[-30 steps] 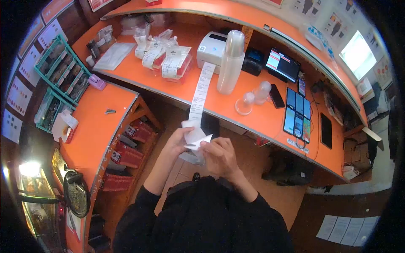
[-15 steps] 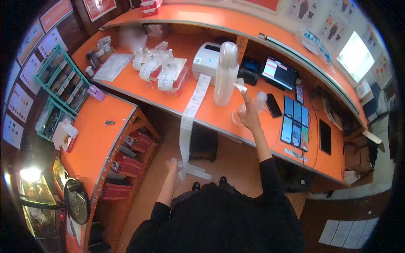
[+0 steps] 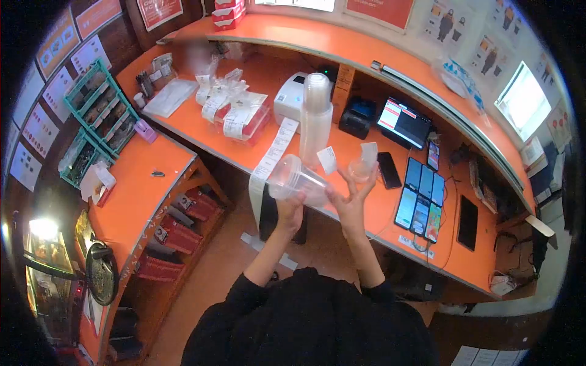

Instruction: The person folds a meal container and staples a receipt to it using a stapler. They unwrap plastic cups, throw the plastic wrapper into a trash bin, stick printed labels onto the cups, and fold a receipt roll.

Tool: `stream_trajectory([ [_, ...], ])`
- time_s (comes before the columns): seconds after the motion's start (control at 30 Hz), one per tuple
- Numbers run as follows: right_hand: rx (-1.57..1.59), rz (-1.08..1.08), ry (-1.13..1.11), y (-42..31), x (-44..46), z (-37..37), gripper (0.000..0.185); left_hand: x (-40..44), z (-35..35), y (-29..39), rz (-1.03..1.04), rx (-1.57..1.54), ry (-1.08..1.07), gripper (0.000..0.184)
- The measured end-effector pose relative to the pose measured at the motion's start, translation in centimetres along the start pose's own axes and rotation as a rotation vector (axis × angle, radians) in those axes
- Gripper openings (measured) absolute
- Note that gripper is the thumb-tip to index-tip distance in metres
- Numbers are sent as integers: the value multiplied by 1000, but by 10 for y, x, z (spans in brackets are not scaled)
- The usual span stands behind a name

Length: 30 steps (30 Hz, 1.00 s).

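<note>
My left hand (image 3: 292, 210) is closed around a clear plastic cup (image 3: 294, 178), tilted on its side with its wide rim toward the left, above the counter's front edge. My right hand (image 3: 352, 210) is at the cup's other end, thumb against it and other fingers spread. A small white label (image 3: 326, 160) clings at its index fingertip. Just beyond those fingers another clear cup (image 3: 360, 172) is on the counter, with a white label (image 3: 369, 152) at its top. A tall stack of clear cups (image 3: 315, 125) stands behind the hands.
A label printer (image 3: 288, 97) feeds a long printed strip (image 3: 278, 146) over the counter edge. Bagged containers (image 3: 241, 119) lie left. To the right are a black phone (image 3: 389, 171), several lit phones (image 3: 420, 198) and a tablet screen (image 3: 403, 122). Paper pieces (image 3: 287, 261) lie on the floor.
My left hand has risen from beside the hanging strip and now holds a cup. My right hand has lowered toward that cup, label still at its fingertip. The view has shifted.
</note>
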State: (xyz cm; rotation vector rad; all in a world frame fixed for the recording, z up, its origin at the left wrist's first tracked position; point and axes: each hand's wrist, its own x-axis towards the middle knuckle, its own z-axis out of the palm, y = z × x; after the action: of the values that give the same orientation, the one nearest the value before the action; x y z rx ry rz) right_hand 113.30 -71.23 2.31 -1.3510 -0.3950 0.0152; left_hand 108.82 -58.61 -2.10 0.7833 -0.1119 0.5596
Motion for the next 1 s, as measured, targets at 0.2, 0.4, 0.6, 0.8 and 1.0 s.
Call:
stream_trajectory([
  [0.2, -336, -387, -72, -48, 28, -66, 107, 19, 17, -5, -52, 127, 35, 81],
  [0.4, -90, -310, -318, -49, 23, -43, 108, 5, 35, -37, -42, -16, 104, 79],
  [0.6, -581, -529, -250, -21, 12, -32, 108, -9, 43, -51, -35, 35, 344, 71],
  [0.8, -454, -564, -145, -11, -3, -17, 108, -21, 38, -56, 25, 67, 421, 68],
  [1.0, 66, 29, -203, -33, 1, -16, 86, -32, 54, -31, 145, 21, 242, 75],
])
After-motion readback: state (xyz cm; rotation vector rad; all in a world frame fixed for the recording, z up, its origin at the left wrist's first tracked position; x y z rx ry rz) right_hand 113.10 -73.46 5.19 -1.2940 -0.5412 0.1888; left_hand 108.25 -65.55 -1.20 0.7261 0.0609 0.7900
